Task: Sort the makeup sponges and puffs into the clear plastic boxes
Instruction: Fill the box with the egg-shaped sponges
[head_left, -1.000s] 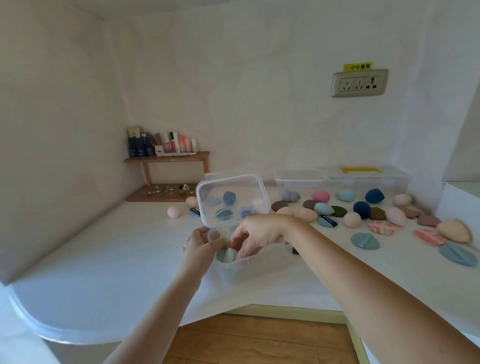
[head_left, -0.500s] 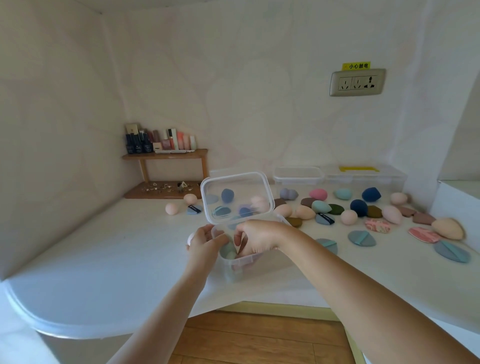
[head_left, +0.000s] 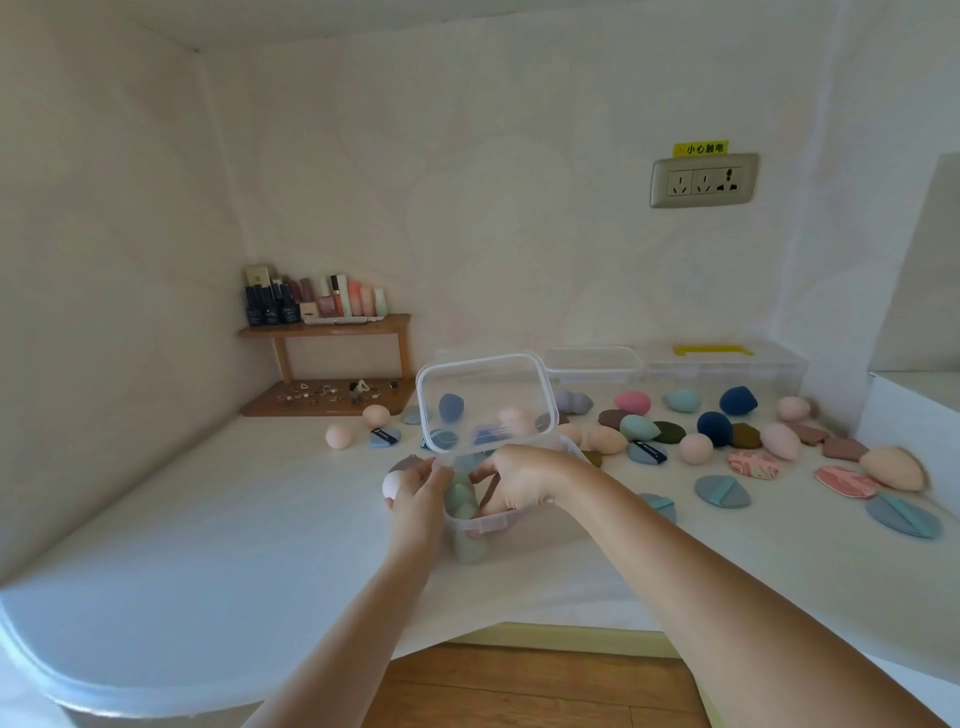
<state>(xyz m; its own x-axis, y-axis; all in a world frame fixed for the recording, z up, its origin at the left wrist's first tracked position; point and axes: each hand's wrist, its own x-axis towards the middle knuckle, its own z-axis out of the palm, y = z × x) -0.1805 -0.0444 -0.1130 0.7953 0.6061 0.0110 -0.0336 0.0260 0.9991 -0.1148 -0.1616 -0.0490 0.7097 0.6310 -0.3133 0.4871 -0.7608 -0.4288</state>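
on the white counter (head_left: 208, 545) stands the clear box (head_left: 480, 526) with green sponges (head_left: 460, 499) inside. the left hand (head_left: 418, 491), at its 9 o'clock, curls round a pale pink sponge (head_left: 390, 486). the right hand (head_left: 519, 480) dips in from 3 o'clock; i cannot tell its grip. the lid (head_left: 485, 400) stands raised at 12 o'clock. loose pieces, a navy sponge (head_left: 714, 427) among them, lie toward 2 o'clock.
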